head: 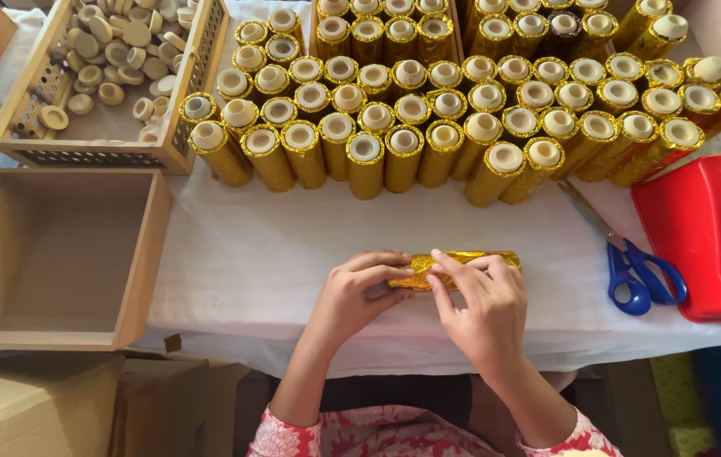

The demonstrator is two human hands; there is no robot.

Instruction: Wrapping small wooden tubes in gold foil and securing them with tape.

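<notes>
Gold-foil tube (462, 264) between both hands' fingers (445, 283) (lying flat)

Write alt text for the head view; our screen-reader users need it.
Two hands, left hand and right hand, press a gold foil-wrapped tube lying on a white tabletop. Behind stand rows of gold tubes; blue scissors lie right.

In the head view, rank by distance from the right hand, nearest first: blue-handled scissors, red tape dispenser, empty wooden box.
From the right hand:
1. Blue-handled scissors, just to its right.
2. Red tape dispenser, farther right, at the edge.
3. Empty wooden box, far left.
</notes>
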